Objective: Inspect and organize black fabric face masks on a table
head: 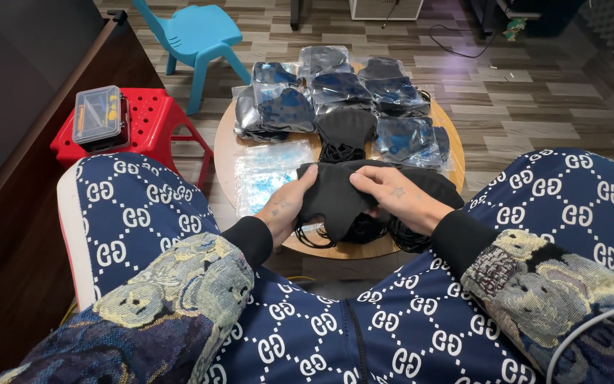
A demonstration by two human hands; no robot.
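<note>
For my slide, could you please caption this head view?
Both hands, left hand and right hand, hold a black face mask over a round wooden table stacked with bagged masks.

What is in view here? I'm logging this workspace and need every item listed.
Black face masks: a small stack, held over the table's near edge.
Loose mask pile: one, black, table centre.
Bagged masks: several clear packs, dark contents, far half of table.
Empty clear bags: a few, table left.
Round table: one, wooden.
Stool: one, red, left.
Plastic case: one, clear, on stool.
Child's chair: one, blue, behind.
Left hand: grips masks.
Right hand: grips masks.
</note>
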